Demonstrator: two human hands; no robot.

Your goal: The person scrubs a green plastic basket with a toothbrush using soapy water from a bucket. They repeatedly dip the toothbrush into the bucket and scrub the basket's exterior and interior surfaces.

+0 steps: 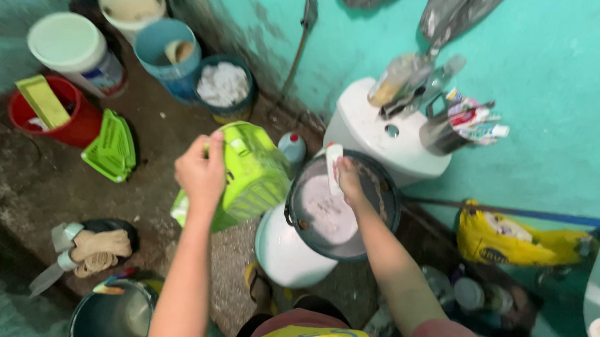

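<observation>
My left hand (200,170) is raised over a lime-green plastic basket (250,173), fingers curled at its top edge. My right hand (347,180) grips a small white rectangular thing (333,167) and holds it inside a dark round bucket (344,207) with pale water or residue in it. The bucket rests on a white toilet bowl (283,252). Behind stands the white cistern (372,129).
At the back stand a red bucket (59,114), a white lidded tub (73,47), a blue bucket (166,53) and a pail of white cloth (224,85). A green dustpan (110,148), a rope mop (93,252), a metal pail (112,321) and a yellow bag (515,241) surround me.
</observation>
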